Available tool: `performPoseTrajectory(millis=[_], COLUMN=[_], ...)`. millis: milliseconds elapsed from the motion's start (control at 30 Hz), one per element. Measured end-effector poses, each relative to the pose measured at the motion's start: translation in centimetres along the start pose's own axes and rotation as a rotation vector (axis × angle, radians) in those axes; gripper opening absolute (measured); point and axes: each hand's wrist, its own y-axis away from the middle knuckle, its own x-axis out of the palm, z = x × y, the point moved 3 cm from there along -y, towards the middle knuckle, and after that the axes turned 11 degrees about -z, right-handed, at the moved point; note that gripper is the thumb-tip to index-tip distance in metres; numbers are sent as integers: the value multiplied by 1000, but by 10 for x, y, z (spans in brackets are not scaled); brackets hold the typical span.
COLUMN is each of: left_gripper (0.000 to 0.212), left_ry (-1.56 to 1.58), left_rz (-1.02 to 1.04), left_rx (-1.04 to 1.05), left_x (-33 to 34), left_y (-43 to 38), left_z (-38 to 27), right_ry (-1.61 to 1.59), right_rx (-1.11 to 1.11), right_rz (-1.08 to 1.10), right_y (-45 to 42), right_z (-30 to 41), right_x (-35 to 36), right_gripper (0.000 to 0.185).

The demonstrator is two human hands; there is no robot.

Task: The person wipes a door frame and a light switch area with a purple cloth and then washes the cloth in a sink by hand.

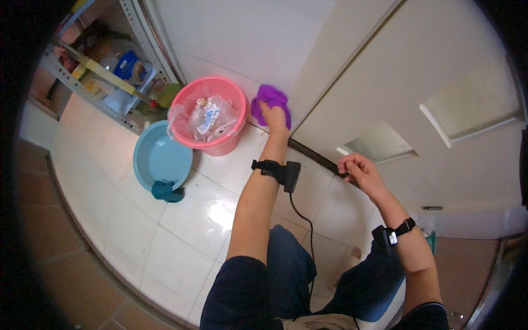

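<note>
My left hand (274,118) presses a bunched purple cloth (270,94) against the lower part of the white tiled wall (243,37), just right of a pink bucket (223,145). The fingers are partly hidden in the cloth's folds. Over on the right, my right hand (361,172) hovers with loosely curled fingers and nothing visible in it, close to the lower part of a pale door panel (392,95). Both forearms carry black strapped devices, and a cable (306,218) hangs from the left one.
The pink bucket holds a plastic liner and crumpled wrappers (210,117). A light-blue basin (163,159) stands beside it, with a dark teal cloth (166,191) over its rim. A perforated metal shelf (84,93) bears packages at the upper left. The white tiled floor (144,243) curves to a raised edge.
</note>
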Motion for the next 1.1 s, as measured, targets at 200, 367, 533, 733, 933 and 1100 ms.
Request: performPoseTrajectory(millis=[200, 367, 533, 733, 933, 1100], left_gripper=[61, 46, 36, 38, 33, 52], left_ry=[-135, 42, 40, -205, 216, -52], left_rz=[-4, -150, -132, -331, -286, -199], left_rx=[467, 218, 248, 368, 172, 486], left_x=[38, 18, 46, 26, 24, 124], left_y=[37, -11, -53, -38, -92, 13], left_z=[-94, -104, -182, -138, -241, -307], right_ry=[-116, -268, -294, -416, -422, -416], right_rx=[-197, -272, -318, -245, -187, -89], right_rz=[-23, 42, 57, 114, 236, 177], right_y=[-12, -34, -52, -50, -39, -44], right_z=[65, 100, 115, 134, 166, 172], right_x=[0, 12, -3, 11, 14, 2], right_gripper=[26, 41, 54, 62, 65, 62])
